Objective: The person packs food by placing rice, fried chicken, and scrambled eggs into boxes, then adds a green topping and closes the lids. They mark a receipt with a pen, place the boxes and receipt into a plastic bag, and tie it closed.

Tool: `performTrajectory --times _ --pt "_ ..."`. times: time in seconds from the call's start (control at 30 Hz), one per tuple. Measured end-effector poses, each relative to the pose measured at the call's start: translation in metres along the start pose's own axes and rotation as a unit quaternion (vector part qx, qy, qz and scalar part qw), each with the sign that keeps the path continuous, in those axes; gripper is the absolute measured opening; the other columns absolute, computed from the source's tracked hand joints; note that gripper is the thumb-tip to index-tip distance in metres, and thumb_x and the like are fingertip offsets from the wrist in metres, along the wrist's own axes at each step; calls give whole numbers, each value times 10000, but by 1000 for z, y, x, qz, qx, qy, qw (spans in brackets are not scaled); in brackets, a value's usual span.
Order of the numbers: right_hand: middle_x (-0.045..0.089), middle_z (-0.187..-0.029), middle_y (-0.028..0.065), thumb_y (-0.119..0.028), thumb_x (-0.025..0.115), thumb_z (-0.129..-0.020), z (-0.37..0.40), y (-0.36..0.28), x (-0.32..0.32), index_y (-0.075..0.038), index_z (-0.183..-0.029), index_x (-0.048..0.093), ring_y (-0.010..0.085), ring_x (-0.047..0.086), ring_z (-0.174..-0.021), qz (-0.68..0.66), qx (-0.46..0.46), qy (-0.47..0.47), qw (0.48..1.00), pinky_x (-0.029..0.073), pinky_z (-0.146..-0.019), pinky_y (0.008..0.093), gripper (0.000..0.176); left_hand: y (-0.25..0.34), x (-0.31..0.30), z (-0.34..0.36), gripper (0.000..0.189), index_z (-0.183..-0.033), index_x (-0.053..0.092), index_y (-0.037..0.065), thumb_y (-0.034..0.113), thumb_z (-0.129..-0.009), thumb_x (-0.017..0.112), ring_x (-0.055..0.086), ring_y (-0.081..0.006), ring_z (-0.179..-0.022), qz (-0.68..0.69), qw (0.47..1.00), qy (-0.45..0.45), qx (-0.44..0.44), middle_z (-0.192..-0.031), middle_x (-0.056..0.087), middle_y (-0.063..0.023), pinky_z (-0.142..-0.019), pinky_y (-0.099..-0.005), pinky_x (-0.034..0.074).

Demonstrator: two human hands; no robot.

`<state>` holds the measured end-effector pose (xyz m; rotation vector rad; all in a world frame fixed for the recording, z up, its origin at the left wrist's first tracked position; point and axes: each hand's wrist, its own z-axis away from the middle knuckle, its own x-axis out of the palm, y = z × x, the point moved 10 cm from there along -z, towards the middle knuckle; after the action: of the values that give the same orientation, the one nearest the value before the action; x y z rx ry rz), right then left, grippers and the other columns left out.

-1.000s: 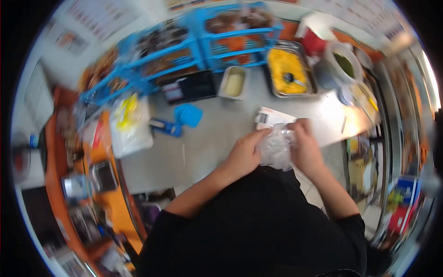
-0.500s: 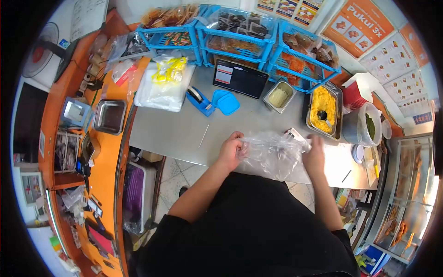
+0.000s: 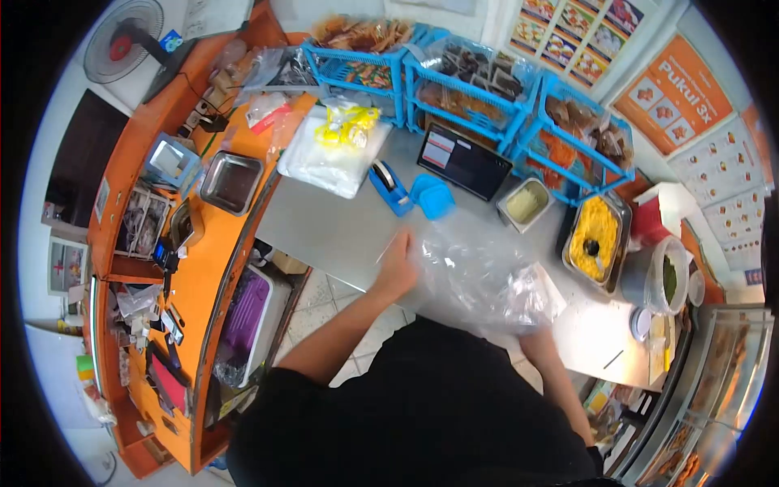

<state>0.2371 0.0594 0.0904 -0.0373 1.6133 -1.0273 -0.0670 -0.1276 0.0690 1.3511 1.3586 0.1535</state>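
A clear plastic bag (image 3: 466, 268) stretches between my two hands over the front of the steel counter (image 3: 312, 227). My left hand (image 3: 398, 266), slightly blurred, is closed on the bag's left end. At the opposite end, my right hand (image 3: 537, 342) grips the bag from its lower right, fingers partly hidden behind the plastic. Something white and box-like (image 3: 550, 294) shows at the bag's right end, partly covered by crumpled, shiny film. Beyond my left hand lie a blue tape dispenser (image 3: 391, 188) and a blue lid (image 3: 432, 196).
A tablet (image 3: 464, 160) stands at the back before blue stacked baskets (image 3: 471, 101). To the right are a steel container (image 3: 525, 203), a tray of yellow food (image 3: 592, 239) and a clear tub (image 3: 656, 276). Stacked plastic bags (image 3: 329, 154) lie at the left.
The bag has gone from bunched up to spread wider. My right hand has moved down toward my body, and the left sits slightly left. The camera view has turned.
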Motion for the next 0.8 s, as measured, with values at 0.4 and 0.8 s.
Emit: performTrajectory --times 0.4,0.8 --pt "643 -898 207 -128 628 -900 -24 -69 -6 -18 -1020 621 334 616 -843 19 -60 -66 996 498 -753 391 163 -9 44 43 349 -1129 631 45 56 -797 738 649 -297 -983 22 968 -250 9 -1089 632 -147 -834 -414 542" --pt "492 -587 -31 -310 645 -981 -14 32 -6 -44 -711 575 66 427 -543 -200 385 -250 866 352 -503 295 386 -228 -97 -316 222 -974 733 67 93 -885 531 683 -406 -945 -241 964 -15 -113 -1011 711 -219 -853 -485 529"
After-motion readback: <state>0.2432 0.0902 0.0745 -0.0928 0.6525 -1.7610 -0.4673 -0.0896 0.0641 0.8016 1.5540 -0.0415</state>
